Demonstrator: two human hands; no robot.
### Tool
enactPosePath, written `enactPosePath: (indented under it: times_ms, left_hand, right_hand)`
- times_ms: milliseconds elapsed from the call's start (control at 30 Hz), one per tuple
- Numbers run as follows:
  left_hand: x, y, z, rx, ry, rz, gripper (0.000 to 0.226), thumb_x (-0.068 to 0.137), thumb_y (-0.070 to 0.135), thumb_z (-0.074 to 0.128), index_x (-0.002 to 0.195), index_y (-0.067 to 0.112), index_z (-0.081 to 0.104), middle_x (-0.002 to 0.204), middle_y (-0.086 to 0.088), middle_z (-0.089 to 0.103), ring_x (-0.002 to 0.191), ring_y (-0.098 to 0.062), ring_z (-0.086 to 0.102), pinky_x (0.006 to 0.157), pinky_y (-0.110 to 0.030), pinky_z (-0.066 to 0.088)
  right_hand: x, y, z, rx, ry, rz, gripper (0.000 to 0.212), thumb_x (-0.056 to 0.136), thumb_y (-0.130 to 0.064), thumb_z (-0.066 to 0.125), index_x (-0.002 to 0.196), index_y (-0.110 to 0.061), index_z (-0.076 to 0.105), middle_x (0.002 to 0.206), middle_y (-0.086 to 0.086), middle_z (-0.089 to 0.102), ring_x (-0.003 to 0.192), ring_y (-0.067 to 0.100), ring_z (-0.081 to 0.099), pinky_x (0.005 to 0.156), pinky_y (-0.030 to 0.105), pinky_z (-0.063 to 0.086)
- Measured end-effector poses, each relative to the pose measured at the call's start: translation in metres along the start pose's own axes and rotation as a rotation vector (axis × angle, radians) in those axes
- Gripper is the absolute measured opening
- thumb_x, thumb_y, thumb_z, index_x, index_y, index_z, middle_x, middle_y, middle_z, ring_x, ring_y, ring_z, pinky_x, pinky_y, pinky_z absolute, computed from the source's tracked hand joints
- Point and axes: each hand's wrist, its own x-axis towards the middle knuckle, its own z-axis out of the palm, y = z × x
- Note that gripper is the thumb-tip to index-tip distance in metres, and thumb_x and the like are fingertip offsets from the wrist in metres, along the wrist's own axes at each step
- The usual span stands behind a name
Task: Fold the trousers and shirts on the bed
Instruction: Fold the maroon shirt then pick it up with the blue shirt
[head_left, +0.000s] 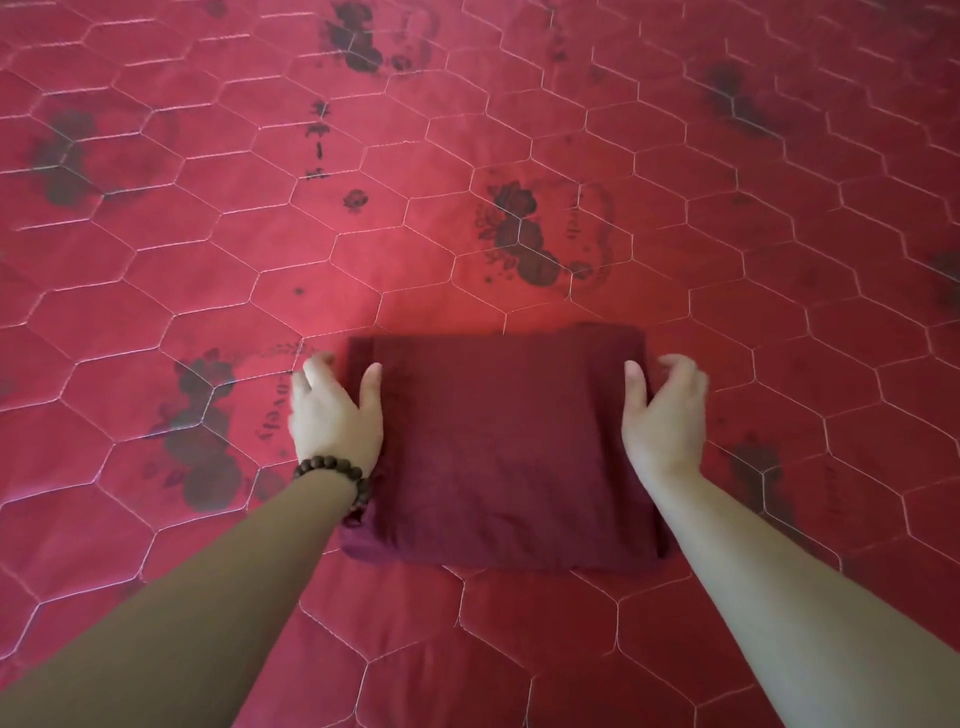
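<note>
On the bed (519, 130), we grip the folded garment (504, 452) at both side edges, left hand (337, 415) and right hand (662, 415), fingertips hidden beneath.

Bare forearms — a dark wooden bead bracelet (332, 475) circles the left wrist.
</note>
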Motion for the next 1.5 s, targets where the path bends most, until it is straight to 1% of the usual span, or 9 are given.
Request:
enactPosePath:
  times_ms: [100, 267, 400, 700, 833, 933, 1133, 1333, 1500]
  left_hand:
    - [-0.021, 0.006, 0.002, 0.234, 0.088, 0.401, 0.045, 0.091, 0.037, 0.048, 0.128, 0.01, 0.051, 0.13, -0.014, 0.051, 0.123, -0.034, 0.044, 0.1, -0.051, 0.033]
    - [-0.062, 0.012, 0.038, 0.568, -0.347, 0.934, 0.063, 0.093, 0.05, 0.031, 0.146, 0.018, 0.037, 0.155, -0.006, 0.03, 0.146, -0.026, 0.017, 0.116, -0.053, 0.015]
    - [-0.045, 0.006, 0.055, 0.694, -0.392, 0.892, 0.068, 0.091, 0.064, 0.019, 0.152, 0.035, 0.012, 0.161, 0.002, 0.01, 0.147, -0.035, -0.003, 0.116, -0.059, 0.001]
    - [-0.04, -0.007, 0.045, 0.697, -0.305, 0.651, 0.067, 0.092, 0.063, 0.016, 0.152, 0.034, 0.01, 0.161, -0.002, 0.005, 0.147, -0.033, -0.001, 0.117, -0.057, 0.003]
    - [-0.083, 0.035, 0.044, 0.524, -0.258, 0.648, 0.07, 0.091, 0.054, 0.03, 0.146, 0.011, 0.035, 0.157, -0.015, 0.019, 0.147, -0.032, 0.004, 0.116, -0.058, 0.007]
    - [-0.144, 0.07, 0.059, 0.353, -0.378, 0.839, 0.073, 0.09, 0.054, 0.037, 0.143, 0.005, 0.04, 0.153, -0.018, 0.028, 0.145, -0.036, 0.014, 0.115, -0.056, 0.016]
    - [-0.207, 0.115, 0.114, 0.5, -0.606, 0.584, 0.109, 0.083, 0.074, 0.033, 0.144, 0.003, -0.024, 0.151, -0.02, -0.03, 0.136, -0.048, -0.029, 0.111, -0.062, -0.013]
    - [-0.205, 0.118, 0.129, 0.466, -0.439, 0.358, 0.067, 0.089, 0.011, 0.024, 0.147, -0.001, -0.007, 0.156, -0.026, 0.0, 0.144, -0.041, 0.008, 0.116, -0.053, 0.01]
    - [-0.195, 0.099, 0.119, 0.198, -0.459, 0.312, 0.084, 0.071, -0.013, 0.003, 0.141, 0.014, -0.033, 0.154, -0.011, -0.03, 0.148, -0.02, 0.001, 0.119, -0.028, 0.005]
  right_hand:
    - [-0.016, 0.0, 0.004, -0.27, 0.073, -0.369, 0.042, 0.098, -0.031, 0.045, 0.131, -0.005, 0.048, 0.138, 0.016, 0.045, 0.131, 0.032, 0.04, 0.112, 0.046, 0.029]
    - [-0.037, 0.004, 0.039, -0.584, -0.324, -0.813, 0.057, 0.098, -0.043, 0.033, 0.145, -0.012, 0.039, 0.155, 0.006, 0.03, 0.146, 0.023, 0.02, 0.117, 0.053, 0.016]
    - [-0.009, 0.017, 0.05, -0.686, -0.374, -0.738, 0.062, 0.096, -0.057, 0.021, 0.151, -0.028, 0.024, 0.16, 0.0, 0.015, 0.149, 0.018, 0.005, 0.119, 0.053, 0.005]
    - [0.01, 0.023, 0.046, -0.478, -0.406, -0.563, 0.056, 0.097, -0.052, 0.02, 0.151, -0.037, 0.017, 0.162, -0.004, 0.002, 0.149, 0.02, 0.001, 0.12, 0.045, 0.003]
    - [0.05, 0.034, 0.002, -0.465, -0.369, -0.815, 0.061, 0.089, -0.012, 0.053, 0.146, -0.028, 0.037, 0.156, -0.003, 0.03, 0.14, 0.021, 0.032, 0.11, 0.045, 0.027]
    - [0.087, 0.042, -0.027, -0.647, -0.339, -1.019, 0.098, 0.067, 0.012, 0.06, 0.149, -0.032, 0.028, 0.159, -0.002, 0.02, 0.146, 0.023, 0.02, 0.114, 0.051, 0.023]
    - [0.11, 0.039, -0.02, -0.77, -0.484, -1.491, 0.086, 0.075, 0.008, 0.046, 0.149, -0.032, 0.029, 0.159, 0.0, 0.018, 0.147, 0.025, 0.013, 0.115, 0.058, 0.015]
    - [0.105, 0.035, -0.003, -0.692, -0.555, -1.498, 0.057, 0.092, -0.006, 0.052, 0.144, -0.027, 0.041, 0.152, -0.001, 0.037, 0.144, 0.02, 0.025, 0.118, 0.052, 0.011]
    - [0.09, 0.031, 0.002, -0.572, -0.551, -1.316, 0.05, 0.09, -0.002, 0.052, 0.136, -0.022, 0.053, 0.144, 0.0, 0.049, 0.139, 0.021, 0.038, 0.118, 0.045, 0.009]
